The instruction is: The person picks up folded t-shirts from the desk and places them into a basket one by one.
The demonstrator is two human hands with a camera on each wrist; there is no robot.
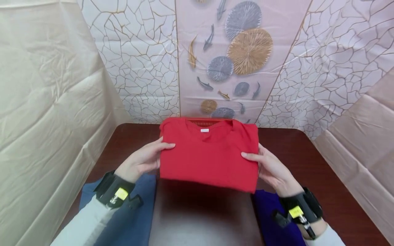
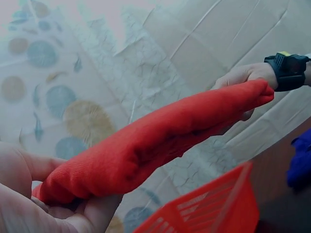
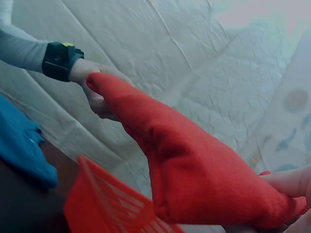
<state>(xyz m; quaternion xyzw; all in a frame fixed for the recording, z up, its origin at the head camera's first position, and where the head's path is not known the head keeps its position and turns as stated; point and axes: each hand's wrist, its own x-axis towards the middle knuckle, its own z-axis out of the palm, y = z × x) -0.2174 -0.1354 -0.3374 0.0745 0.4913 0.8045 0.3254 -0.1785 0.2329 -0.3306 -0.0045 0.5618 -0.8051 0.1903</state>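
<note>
Holding left forearm (image 1: 83,221) angled inward on the left-edge side of the desk (image 1: 290,148), right forearm (image 1: 327,239) likewise toward the right edge. Gripping with both left hand (image 1: 143,159) and right hand (image 1: 273,168), well apart, nearly level, with thumbs (image 1: 166,146) pointing inward on the near side, other fingers (image 1: 263,149) tucked behind, largely hidden.

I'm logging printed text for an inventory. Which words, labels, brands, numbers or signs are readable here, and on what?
No text can be read.
White label at the neck of the red shirt: too small.
Left yellow sticker on the left wrist strap: too blurred.
Right yellow sticker on the right wrist strap: too blurred.
</note>
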